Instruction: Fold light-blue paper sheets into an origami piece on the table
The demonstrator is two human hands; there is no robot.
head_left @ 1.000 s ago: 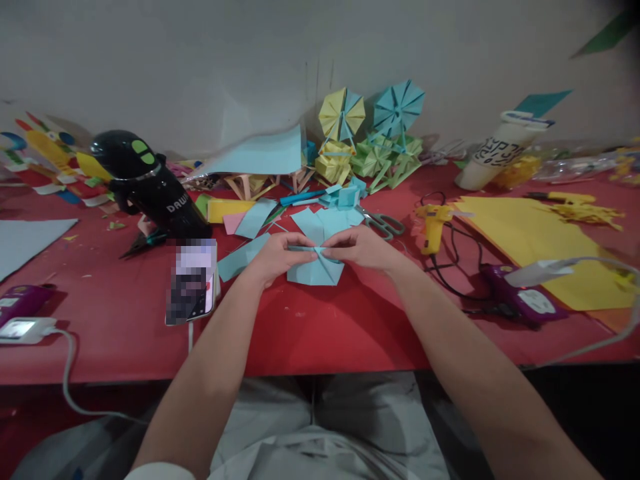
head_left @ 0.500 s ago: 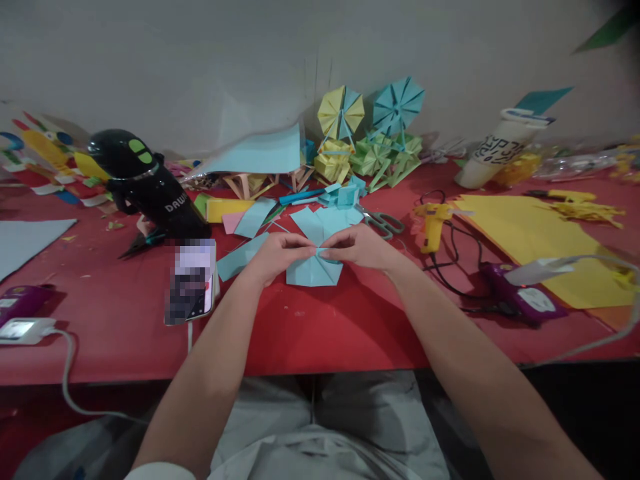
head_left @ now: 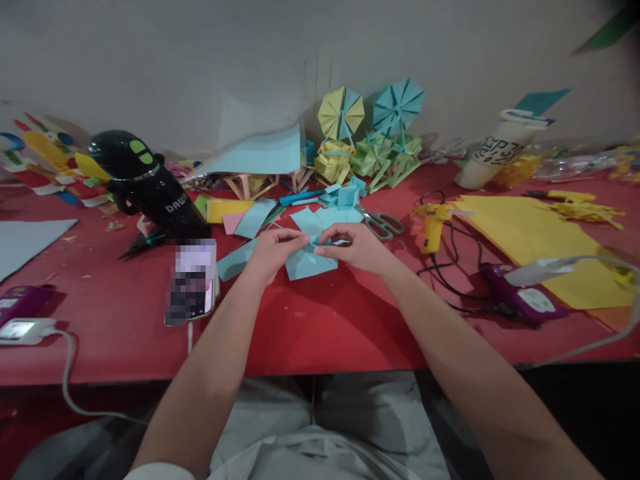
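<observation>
A light blue folded sheet of paper (head_left: 313, 265) is held just above the red table. My left hand (head_left: 273, 252) pinches its upper left part between thumb and fingers. At its upper right is my right hand (head_left: 353, 248), thumb and index finger parted, with the fingertips close to the folds; whether they touch cannot be made out. Behind it lie more light blue paper pieces (head_left: 327, 217), partly covered by the hands. Another blue strip (head_left: 237, 259) rests by my left hand. Grey-handled scissors (head_left: 383, 223) lie beyond my right hand.
On the left stand a black bottle (head_left: 150, 190) and a phone (head_left: 193, 280). Folded paper wheels (head_left: 341, 112) rise at the back. To the right are a yellow glue gun (head_left: 434, 227), its cable, a purple box (head_left: 525, 293), yellow sheets (head_left: 550, 247) and a white cup (head_left: 493, 153).
My right thumb and index finger have parted from their pinch at the middle of the folded paper. The paper has turned slightly and shifted a little left, with my left hand still on it.
</observation>
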